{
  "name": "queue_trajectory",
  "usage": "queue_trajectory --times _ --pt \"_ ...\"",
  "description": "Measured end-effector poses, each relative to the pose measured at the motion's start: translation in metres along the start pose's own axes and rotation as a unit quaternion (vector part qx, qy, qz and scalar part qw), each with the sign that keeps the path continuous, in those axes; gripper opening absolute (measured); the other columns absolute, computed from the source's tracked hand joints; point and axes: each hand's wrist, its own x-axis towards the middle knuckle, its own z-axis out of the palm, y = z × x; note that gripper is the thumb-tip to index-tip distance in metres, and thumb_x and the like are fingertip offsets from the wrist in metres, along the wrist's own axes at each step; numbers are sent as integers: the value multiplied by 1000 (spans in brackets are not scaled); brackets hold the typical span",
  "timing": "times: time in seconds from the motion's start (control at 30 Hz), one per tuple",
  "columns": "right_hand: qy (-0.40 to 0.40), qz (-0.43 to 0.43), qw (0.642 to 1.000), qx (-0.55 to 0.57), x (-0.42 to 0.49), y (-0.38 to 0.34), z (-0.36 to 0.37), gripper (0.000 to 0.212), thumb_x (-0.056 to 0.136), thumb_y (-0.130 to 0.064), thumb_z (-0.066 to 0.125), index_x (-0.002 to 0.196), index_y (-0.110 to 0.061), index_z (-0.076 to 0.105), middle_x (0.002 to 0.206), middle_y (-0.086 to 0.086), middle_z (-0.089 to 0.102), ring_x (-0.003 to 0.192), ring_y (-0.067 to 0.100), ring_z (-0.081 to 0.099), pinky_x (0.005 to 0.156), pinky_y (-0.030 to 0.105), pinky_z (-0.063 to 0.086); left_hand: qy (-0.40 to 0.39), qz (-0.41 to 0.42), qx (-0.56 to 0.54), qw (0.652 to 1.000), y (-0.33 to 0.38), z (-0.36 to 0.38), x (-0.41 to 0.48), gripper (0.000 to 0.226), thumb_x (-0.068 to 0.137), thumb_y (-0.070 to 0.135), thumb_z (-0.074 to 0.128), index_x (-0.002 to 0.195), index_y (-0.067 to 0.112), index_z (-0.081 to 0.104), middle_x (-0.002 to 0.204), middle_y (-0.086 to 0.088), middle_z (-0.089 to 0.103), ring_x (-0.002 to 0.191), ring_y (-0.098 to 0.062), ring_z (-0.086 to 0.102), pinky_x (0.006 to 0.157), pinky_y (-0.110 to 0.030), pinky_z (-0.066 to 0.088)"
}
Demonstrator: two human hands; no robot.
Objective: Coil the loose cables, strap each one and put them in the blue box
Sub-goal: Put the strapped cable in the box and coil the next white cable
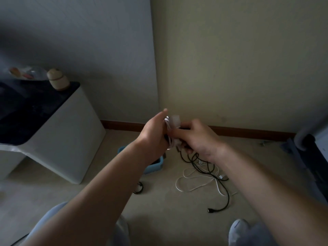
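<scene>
One white cable coil (170, 142), likely light, springy | your left hand (153, 137) and right hand (197, 139) pinch it | grip across loops.

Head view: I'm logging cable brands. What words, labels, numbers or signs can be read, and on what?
None can be read.
A dark mark on the white connector is too small and blurred to read.
The held cable bundle shows no text.
</scene>
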Motion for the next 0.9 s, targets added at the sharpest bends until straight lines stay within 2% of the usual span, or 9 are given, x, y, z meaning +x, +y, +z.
queue_trajectory --times 0.1,0.17,0.23,0.27,0.4,0.53,0.63,0.77,0.9 --pt "12 -2 1000 -1 3 2 -11 19 91 -22 69 75 -11 71 58 6 53 46 14 41 38 21 31 -11 -19 27 999 10 -8 -7 41 105 28 30 104 0 60 88 -16 65 75 -24 63 71 -32 53" --pt "39 7 999 5 7 2 -23 17 90 -19 69 76 -11 70 56 3 51 46 13 41 38 21 31 -21 -14 38 999 15 -13 -12 35 104 20 36 106 -3 63 105 -23 68 93 -27 67 87 -31 53" --pt "50 24 997 46 11 3 -33 19 91 -18 69 72 -14 66 56 0 50 45 10 40 38 20 28 -12 27 110 994 14 -17 -13 24 99 7 47 110 -3 65 121 -27 66 114 -32 65 101 -33 50" --pt "47 33 996 70 12 3 -35 21 92 -18 68 71 -16 64 56 -1 49 44 9 39 37 20 27 -7 55 167 984 11 -18 -13 22 96 1 53 113 0 68 121 -28 66 115 -32 65 102 -32 50" --pt "29 44 993 102 13 5 -32 25 92 -18 68 68 -17 61 56 -1 49 43 9 39 37 19 25 42 144 342 928 3 -18 -9 31 86 -1 64 105 20 76 100 -14 76 96 -24 72 94 -33 54" --pt "27 49 988 143 13 3 -31 25 93 -17 67 68 -16 63 55 -1 51 43 9 41 37 19 27 99 192 362 907 1 -18 -9 21 87 7 73 104 19 76 93 -1 78 91 -16 74 81 -23 57" --pt "18 55 987 148 11 3 -30 19 94 -19 66 76 -13 66 55 -1 53 43 8 43 37 17 30 125 216 362 898 -2 -19 -6 18 81 9 80 95 19 76 87 1 78 84 -16 74 83 -32 59" --pt "9 61 990 126 11 5 -29 14 94 -21 66 83 -14 67 56 -4 55 46 7 43 38 17 32 149 217 384 885 -4 -19 -1 21 75 12 86 91 21 75 83 4 77 80 -12 74 82 -33 59" --pt "-14 44 996 71 12 10 -32 11 93 -23 68 92 -12 69 62 0 54 46 7 42 40 19 32 180 223 451 845 -10 -16 0 18 78 20 83 88 29 72 80 8 75 77 -2 70 70 -19 54"
